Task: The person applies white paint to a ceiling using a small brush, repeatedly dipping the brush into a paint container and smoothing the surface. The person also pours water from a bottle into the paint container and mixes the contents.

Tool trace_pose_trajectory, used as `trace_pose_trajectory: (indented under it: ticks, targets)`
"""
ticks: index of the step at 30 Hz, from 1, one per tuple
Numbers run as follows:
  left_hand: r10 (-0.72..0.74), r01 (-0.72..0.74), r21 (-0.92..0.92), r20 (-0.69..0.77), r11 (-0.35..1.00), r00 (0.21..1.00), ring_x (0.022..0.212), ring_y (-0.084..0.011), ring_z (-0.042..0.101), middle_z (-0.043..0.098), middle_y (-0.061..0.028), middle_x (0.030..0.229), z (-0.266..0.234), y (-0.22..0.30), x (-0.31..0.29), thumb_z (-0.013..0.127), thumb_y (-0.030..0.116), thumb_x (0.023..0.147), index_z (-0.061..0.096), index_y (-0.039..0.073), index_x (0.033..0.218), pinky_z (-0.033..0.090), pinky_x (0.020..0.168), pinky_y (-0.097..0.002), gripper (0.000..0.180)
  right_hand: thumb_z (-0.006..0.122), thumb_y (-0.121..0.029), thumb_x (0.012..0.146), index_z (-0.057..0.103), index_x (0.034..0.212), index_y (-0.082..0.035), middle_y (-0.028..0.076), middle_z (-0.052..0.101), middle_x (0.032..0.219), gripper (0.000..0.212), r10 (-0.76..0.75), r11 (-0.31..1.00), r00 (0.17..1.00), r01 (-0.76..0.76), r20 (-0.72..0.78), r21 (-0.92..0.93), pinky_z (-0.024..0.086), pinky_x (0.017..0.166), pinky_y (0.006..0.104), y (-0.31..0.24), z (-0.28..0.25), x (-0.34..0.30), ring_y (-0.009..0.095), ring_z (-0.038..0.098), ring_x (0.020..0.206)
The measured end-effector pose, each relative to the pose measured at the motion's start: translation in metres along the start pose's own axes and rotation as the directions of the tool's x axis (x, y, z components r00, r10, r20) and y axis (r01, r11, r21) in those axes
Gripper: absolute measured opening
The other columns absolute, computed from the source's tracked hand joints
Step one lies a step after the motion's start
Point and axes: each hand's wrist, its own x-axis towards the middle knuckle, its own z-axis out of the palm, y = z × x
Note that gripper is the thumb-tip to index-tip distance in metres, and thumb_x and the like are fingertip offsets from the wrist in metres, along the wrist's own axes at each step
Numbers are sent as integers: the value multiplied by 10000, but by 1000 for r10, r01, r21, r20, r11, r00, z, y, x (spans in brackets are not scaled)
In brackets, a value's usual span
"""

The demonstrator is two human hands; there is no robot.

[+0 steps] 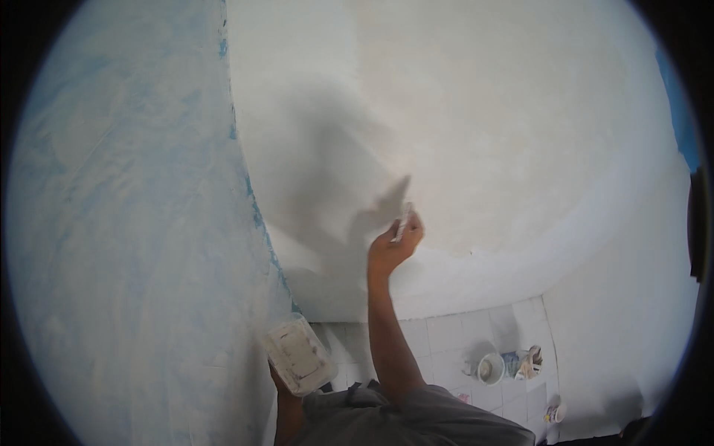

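My right hand (396, 241) is raised in front of the white wall (506, 134), its fingers closed around a slim whitish hand tool (404, 223). The tool's upper end is at or close to the wall surface, and I cannot tell whether it is a brush or a scraper. Lower left, my left hand (277, 377) holds up a clear plastic tub (327, 369) from below and behind, so most of its fingers are hidden. Whitish paste or paint coats the inside of the tub. A dark shadow of my head and arm falls on the wall.
A patchy pale-blue wall (134, 223) meets the white one at a blue-flecked corner on the left. On the white tiled floor (446, 334) stand a white bucket (490, 369), a crumpled bag (529, 362) and a small container (555, 412). Blue material (677, 111) shows far right.
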Motion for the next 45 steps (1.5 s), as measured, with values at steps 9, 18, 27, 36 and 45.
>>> trace_pose_trajectory:
  ticks: [9, 18, 27, 36, 45]
  targets:
    - [64, -52, 99, -122, 994, 990, 1131, -375, 573, 554, -148, 1311, 12, -2, -6, 449, 590, 933, 414, 110, 1430, 475, 927, -588, 692, 531, 83, 774, 557, 1298, -5, 198, 567, 1226, 532, -56, 995, 998, 58, 28, -86, 420, 961, 455, -20, 57, -29, 381, 505, 1141]
    - [73, -65, 135, -54, 989, 996, 1184, -360, 553, 556, -126, 1319, 6, 2, -14, 492, 539, 942, 430, 128, 1418, 474, 953, -584, 632, 529, -63, 920, 573, 1237, 23, 232, 594, 1182, 332, 43, 999, 997, -44, 59, 15, 434, 959, 475, -8, 10, 8, 412, 548, 1108]
    - [-8, 10, 34, -70, 999, 998, 1013, -219, 594, 590, -46, 1138, -9, 11, -4, 567, 451, 933, 490, 134, 1322, 537, 854, -436, 508, 491, -107, 944, 593, 1218, 35, 213, 598, 1173, 325, -122, 969, 985, 91, -125, -228, 438, 937, 466, 56, 2, 64, 390, 541, 1094]
    - [-136, 126, -118, -80, 985, 987, 639, -155, 600, 596, 23, 770, 4, 10, 6, 603, 353, 924, 611, 147, 936, 531, 566, -359, 207, 595, 61, 717, 681, 1120, -75, 132, 654, 1103, 434, -408, 911, 858, 403, 310, 85, 484, 893, 416, -37, 30, 2, 336, 594, 1021]
    - [-119, 189, -253, 268, 949, 956, 1195, -433, 538, 502, -195, 1380, -32, 4, 7, 426, 652, 915, 346, 87, 1472, 450, 934, -673, 797, 601, -18, 755, 721, 1021, -111, 88, 681, 973, 307, -888, 349, 411, 895, 207, -277, 517, 760, 393, -198, 46, 287, 287, 620, 896]
